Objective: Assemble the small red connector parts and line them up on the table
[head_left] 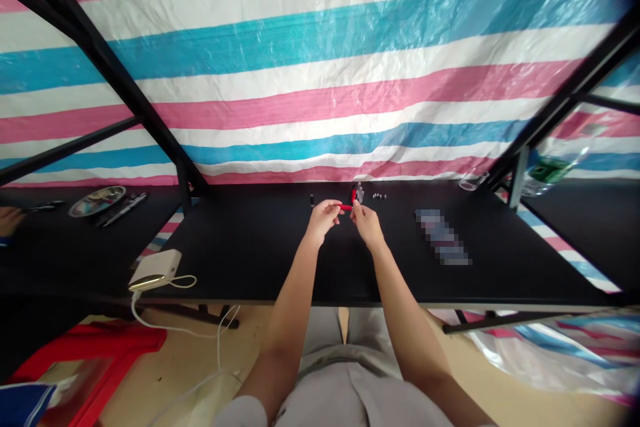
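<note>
- The left hand [324, 219] is closed on one end of a thin red stick [346, 207], with thumb and fingers pinched together.
- The right hand [367, 222] is pinched on the other end of the same red stick, so the two hands are near each other but apart.
- The red stick lies almost level between the hands, above the black table [240, 240], near its back edge.
- Just behind the right hand there is a small group of red pieces [354, 194] and clear pieces [360, 193]; their exact shape is too small to tell.
- To the right of this group, some small shiny pieces [380, 196] lie in a row.
- Near the left hand, on its outer side, is one small black piece [312, 200].
- Farther right, a blurred flat object [443, 237] lies slantwise on the table.
- At the back right corner is a clear cup [473, 180].
- At the front left corner is a white box [159, 267] with a white cable [175, 327] hanging down.
- Behind the table is a striped sheet [320, 93].
</note>
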A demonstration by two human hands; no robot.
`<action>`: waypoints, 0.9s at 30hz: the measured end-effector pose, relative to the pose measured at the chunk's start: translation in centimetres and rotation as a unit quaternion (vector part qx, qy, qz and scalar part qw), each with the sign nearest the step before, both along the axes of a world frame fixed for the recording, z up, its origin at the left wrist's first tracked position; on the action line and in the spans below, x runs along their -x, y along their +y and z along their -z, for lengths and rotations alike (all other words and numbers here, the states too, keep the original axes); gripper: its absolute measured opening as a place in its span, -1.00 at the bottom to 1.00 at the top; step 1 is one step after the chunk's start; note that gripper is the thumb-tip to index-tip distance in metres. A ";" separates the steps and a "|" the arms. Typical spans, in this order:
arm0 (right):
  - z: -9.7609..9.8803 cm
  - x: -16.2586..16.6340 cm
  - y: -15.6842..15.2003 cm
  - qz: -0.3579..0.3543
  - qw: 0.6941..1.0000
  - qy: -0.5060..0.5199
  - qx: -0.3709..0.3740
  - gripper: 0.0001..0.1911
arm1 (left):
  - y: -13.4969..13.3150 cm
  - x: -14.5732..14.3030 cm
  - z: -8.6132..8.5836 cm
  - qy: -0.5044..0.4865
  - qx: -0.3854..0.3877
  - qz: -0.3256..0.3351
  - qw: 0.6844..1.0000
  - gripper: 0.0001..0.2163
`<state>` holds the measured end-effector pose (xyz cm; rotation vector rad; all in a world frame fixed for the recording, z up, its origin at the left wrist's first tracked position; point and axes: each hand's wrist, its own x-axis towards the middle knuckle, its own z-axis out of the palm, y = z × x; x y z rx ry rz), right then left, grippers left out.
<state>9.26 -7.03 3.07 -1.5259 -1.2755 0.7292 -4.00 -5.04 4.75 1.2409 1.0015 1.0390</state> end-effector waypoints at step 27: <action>2.0 0.1 -0.1 -0.059 0.997 -0.005 -0.046 -0.76 | 0.0 -1.5 0.5 -0.048 0.006 -0.091 0.995 -0.78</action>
